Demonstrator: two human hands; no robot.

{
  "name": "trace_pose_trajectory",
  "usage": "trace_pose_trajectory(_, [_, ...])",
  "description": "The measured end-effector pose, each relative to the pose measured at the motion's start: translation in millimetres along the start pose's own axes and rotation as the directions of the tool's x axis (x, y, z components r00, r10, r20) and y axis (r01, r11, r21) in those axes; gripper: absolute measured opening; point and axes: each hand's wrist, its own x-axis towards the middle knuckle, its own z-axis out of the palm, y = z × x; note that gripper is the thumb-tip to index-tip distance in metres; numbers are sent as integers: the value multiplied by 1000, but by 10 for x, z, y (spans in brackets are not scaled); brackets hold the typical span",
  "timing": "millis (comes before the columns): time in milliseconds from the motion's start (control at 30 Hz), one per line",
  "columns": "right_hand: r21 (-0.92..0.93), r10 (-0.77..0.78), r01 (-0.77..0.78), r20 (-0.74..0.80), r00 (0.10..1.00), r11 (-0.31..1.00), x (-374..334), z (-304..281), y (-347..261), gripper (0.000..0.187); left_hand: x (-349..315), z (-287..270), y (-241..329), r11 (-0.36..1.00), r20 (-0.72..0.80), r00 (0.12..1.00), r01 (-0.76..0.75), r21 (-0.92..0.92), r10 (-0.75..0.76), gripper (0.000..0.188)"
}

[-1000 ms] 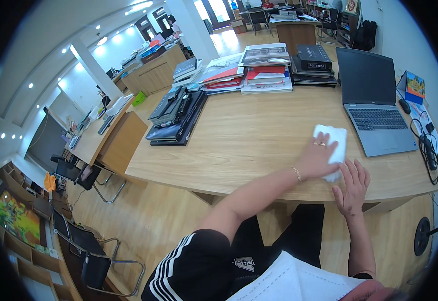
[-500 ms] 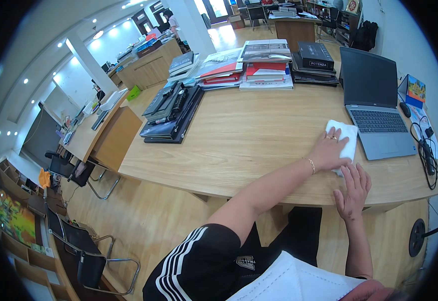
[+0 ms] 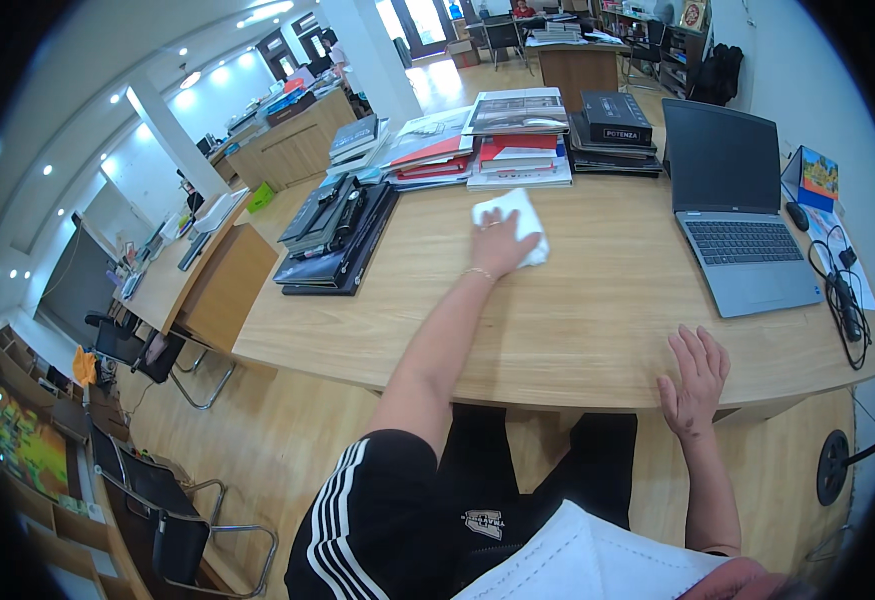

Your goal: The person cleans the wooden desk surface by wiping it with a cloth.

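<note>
A folded white cloth lies on the light wooden desk, just in front of the stacked papers. My left hand presses down over it, its fingers gripping the cloth against the desk top. A ring and a bracelet show on that hand and wrist. At the desk's near edge, my right hand rests with fingers stretched out and thumb apart, holding nothing. The open laptop stands beyond it to the right.
Along the far edge sit stacks of books and papers and a black box. Dark folders are piled at the left. Right of the laptop are a mouse, a desk calendar and a black cable.
My left hand has swept the cloth leftward and away from me, from beside the laptop to before the paper stacks. The right hand stays near the edge, now apart from the left.
</note>
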Motion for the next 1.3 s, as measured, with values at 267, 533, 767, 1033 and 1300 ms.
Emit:
trace_pose_trajectory(267, [-42,13,-11,41,999,999,-30,53,94,50,-401,-109,-931,990,-44,989,142,17,-142,78])
trace_pose_trajectory(533, [-14,97,-96,87,992,995,31,137,192,42,-737,-218,-1178,992,-59,991,120,35,-117,75])
trace_pose_trajectory(767, [-33,123,-120,97,988,992,94,155,256,40,-1061,-318,-1174,995,-52,994,99,22,-97,76])
trace_pose_trajectory(1033, [-49,121,-117,105,987,992,84,150,256,40,-1390,-330,-484,1000,42,999,22,11,-23,78])
trace_pose_trajectory(1300, [313,178,-231,187,966,921,75,417,-203,46,-1591,-288,677,982,286,944,-186,43,166,81])
